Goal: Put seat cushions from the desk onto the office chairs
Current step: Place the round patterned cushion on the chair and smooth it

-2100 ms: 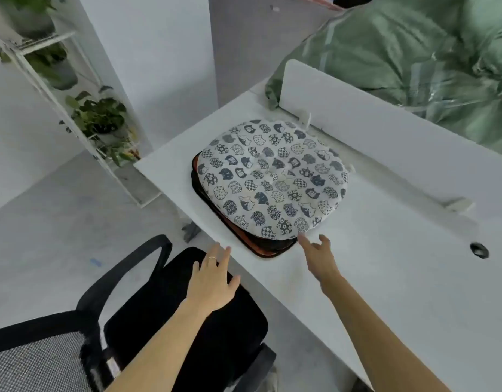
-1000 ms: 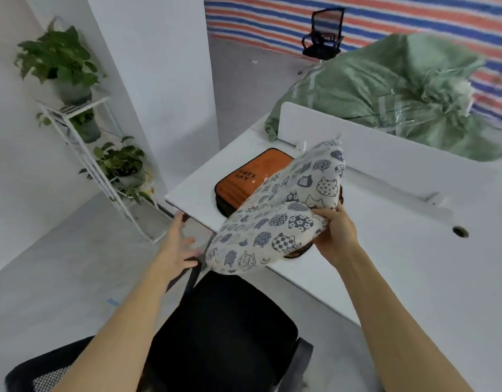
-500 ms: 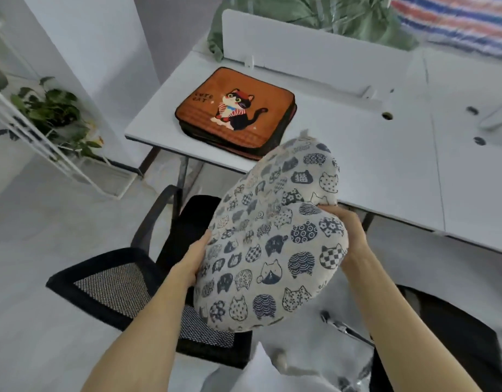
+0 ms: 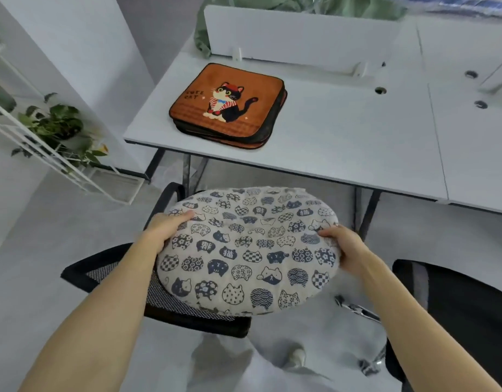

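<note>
Head view, looking down. The round cushion [image 4: 250, 250], printed with cat faces, is held level over the black mesh chair [image 4: 187, 318], in front of the tabletop [image 4: 343, 137] and below its near edge; whether it touches the seat cannot be told, since the cushion hides what lies under it. The left hand [image 4: 165, 226] grips the cushion's left rim, its fingers [image 4: 184, 215] curled over the top face. The right hand [image 4: 346, 247] grips the right rim in the same way, thumb on top and the remaining fingers hidden beneath. An orange cushion [image 4: 227, 106] showing a black cat lies flat on the tabletop's left part, topping a short stack of darker cushions whose edges show at its near side. A white divider [image 4: 300, 32] stands along the tabletop's far edge. A second chair [image 4: 456, 306] appears at lower right, just beside the right forearm. A plant rack [image 4: 46, 137] stands against the wall at left.
</note>
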The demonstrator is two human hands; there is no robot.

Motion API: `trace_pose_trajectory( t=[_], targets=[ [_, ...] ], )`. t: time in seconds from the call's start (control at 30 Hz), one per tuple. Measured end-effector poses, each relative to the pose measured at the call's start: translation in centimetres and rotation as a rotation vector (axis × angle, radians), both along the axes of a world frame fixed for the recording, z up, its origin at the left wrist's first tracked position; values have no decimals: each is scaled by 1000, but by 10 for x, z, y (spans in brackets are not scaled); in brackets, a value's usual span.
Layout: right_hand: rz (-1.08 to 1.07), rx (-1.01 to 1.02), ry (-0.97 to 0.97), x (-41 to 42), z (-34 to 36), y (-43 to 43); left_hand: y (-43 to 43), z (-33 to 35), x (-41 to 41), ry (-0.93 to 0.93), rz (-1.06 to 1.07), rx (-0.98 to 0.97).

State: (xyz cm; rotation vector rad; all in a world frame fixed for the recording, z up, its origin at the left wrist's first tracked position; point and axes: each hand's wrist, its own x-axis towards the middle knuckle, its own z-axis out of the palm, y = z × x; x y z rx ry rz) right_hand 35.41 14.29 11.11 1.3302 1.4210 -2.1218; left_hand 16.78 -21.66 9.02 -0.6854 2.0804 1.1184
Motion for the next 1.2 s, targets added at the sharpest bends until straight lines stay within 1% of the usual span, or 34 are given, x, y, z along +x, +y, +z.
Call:
trace_pose_trajectory(
  t=[0.07,0.13,0.23,0.3,0.4,0.53,0.63,0.77,0.93,1.03,1.2],
  targets=[
    [94,42,-60,-8,-10,-22,-16,4,-16,51,-32,-24],
    [166,111,-101,-23,-24,-46,-27,14,-27,107,-79,-91],
    [234,247,-182,-51,-51,-76,-48,1,-53,104,-145,-141],
    [257,336,-238,-72,-70,-94,-60,-19,-77,82,-225,-148],
    [312,498,-323,-98,-82,-121,-72,-46,-98,10,-322,-202],
    [352,639,-422,-125,-113,-148,-80,-96,-126,-55,-359,-240],
    [338,724,-484,-139,-145,-163,-75,-132,-134,-28,-392,-330],
    [273,779,-552,-155,-183,-179,-58,-172,-140,41,-402,-364],
    [177,854,-499,-162,-222,-180,-48,-214,-146,99,-332,-327],
    [154,837,-511,-159,-238,-180,-50,-234,-149,138,-329,-322],
    [136,725,-596,-150,-272,-182,-58,-269,-158,86,-359,-356]
  ],
)
